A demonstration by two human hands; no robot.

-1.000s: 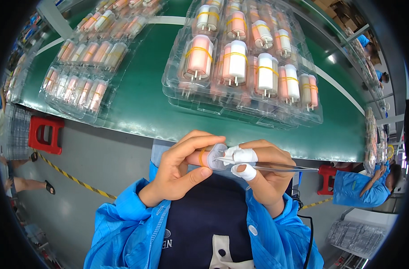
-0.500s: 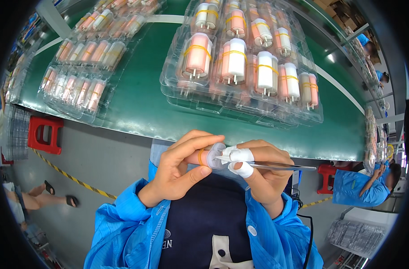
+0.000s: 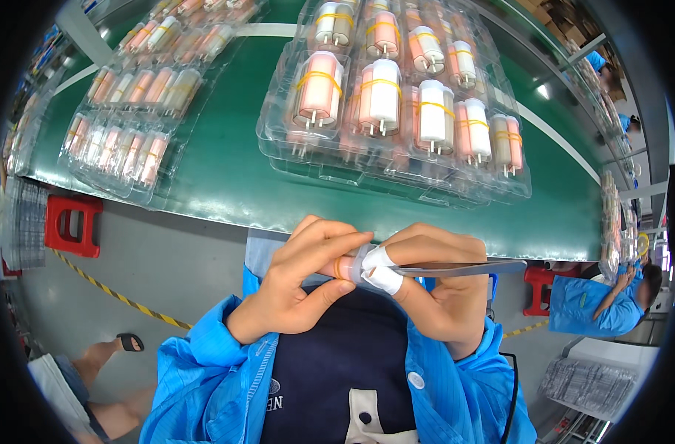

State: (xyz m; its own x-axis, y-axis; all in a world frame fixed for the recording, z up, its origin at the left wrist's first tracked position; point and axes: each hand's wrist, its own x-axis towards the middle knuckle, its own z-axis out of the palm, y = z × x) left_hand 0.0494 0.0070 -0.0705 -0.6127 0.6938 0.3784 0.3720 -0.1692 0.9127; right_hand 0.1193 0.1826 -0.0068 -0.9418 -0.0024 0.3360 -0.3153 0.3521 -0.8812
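In front of my chest, my left hand (image 3: pixel 297 285) grips a pink, pale-ended cylindrical piece (image 3: pixel 344 267) with a yellow rubber band round it. Fingers lie along its top and the thumb presses from below. My right hand (image 3: pixel 444 300), with white wrapping on thumb and forefinger, pinches metal tweezers (image 3: pixel 474 269). Their broad end sticks out to the right. The wrapped fingertips meet the pale end of the piece, and they hide the tweezers' tips. Beyond my hands, a clear plastic tray (image 3: pixel 337 172) holds several banded pink, white and grey cylinders (image 3: pixel 384 95) with metal prongs.
More filled clear trays (image 3: pixel 104 176) sit at the left on the green table (image 3: pixel 226 159), whose near edge lies just past my hands. Red stools (image 3: pixel 72 226) stand on both sides. A co-worker in blue (image 3: pixel 592 305) is at the right; someone's bare legs (image 3: pixel 104 362) show at lower left.
My right hand has turned and closed in on the piece's pale end, covering the tweezers' tips that showed before. At lower left, the other person has stepped closer.
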